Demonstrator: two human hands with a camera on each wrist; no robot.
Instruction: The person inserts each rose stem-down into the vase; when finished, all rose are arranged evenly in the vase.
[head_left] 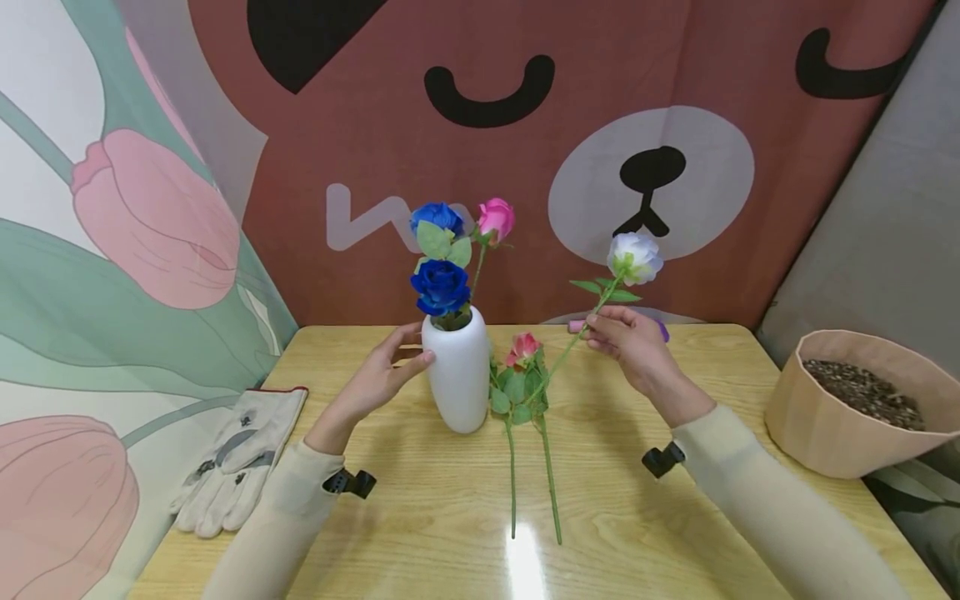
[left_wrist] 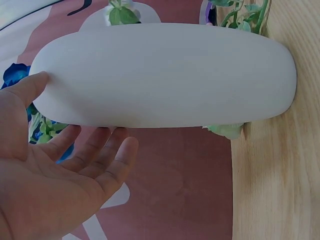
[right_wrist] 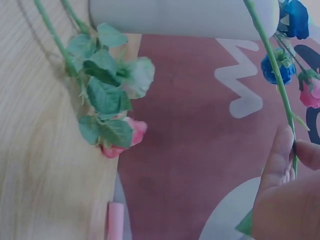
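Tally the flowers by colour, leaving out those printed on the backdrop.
Blue flowers: 2, both in the vase
Pink flowers: 2, one in the vase and a redder one lying on the table
Pale flowers: 2, a white one held up and a greenish one lying beside the redder one
Total: 6

Flowers (head_left: 442, 287) stand in a vase (head_left: 459, 379) mid-frame, with loose flowers (head_left: 523, 350) right of it on the table (head_left: 420, 508), a glove (head_left: 243, 458) lower left, a pot (head_left: 806, 412) lower right.
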